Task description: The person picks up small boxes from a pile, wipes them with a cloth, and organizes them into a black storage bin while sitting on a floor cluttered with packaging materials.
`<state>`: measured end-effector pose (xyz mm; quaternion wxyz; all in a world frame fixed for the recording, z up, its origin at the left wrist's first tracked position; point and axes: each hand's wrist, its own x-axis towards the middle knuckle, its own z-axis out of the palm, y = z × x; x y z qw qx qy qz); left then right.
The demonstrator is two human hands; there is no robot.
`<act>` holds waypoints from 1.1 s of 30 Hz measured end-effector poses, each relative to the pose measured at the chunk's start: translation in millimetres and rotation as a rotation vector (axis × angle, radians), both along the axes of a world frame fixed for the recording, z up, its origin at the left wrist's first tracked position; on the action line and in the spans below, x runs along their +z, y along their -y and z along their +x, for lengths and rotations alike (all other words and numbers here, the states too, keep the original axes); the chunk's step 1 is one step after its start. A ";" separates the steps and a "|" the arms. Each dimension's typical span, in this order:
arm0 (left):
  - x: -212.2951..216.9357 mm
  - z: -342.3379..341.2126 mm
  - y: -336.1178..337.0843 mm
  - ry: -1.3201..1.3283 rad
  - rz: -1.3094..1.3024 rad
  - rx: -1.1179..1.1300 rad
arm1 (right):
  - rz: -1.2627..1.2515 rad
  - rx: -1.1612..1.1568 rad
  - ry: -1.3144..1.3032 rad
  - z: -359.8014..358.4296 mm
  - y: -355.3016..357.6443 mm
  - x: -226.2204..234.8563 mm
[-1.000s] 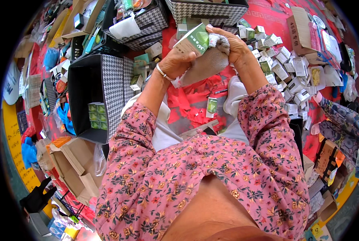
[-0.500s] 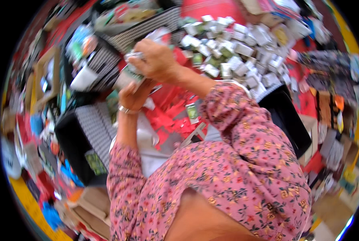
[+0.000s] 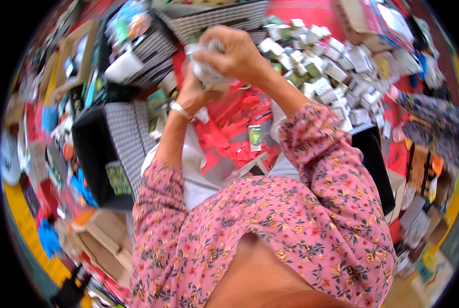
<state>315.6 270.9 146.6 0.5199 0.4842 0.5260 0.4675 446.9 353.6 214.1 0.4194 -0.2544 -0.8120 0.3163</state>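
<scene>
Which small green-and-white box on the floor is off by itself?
The green-and-white box between the person's legs, lying apart from any other box; the rest are bunched together, many in the heap at upper right.

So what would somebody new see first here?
Probably the pile of little white and green boxes, upper right on the red floor. Then the pink flowered shirt, filling the lower middle. At upper middle, the left grip and right grip hold a blurred pale thing.
</scene>
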 end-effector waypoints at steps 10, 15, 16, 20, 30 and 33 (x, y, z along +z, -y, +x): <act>8.8 -8.9 4.4 -0.175 0.156 -0.070 | -0.095 -0.504 0.411 31.7 -52.9 -23.3; 22.8 -9.1 3.3 -0.108 0.122 -0.109 | 0.231 0.044 0.344 -1.1 3.3 -11.0; 16.8 -11.2 6.3 -0.129 0.061 -0.095 | 0.168 -0.058 0.309 2.0 -9.7 -27.4; 23.6 -10.2 9.9 0.408 0.035 -0.134 | 0.001 -0.462 0.464 38.7 -59.3 -24.8; 11.8 -19.0 5.8 0.924 -0.255 -0.050 | -0.622 0.275 0.266 34.5 -23.8 8.0; 10.2 -18.9 5.8 0.745 -0.308 0.023 | -0.159 0.163 0.445 22.8 -9.6 2.8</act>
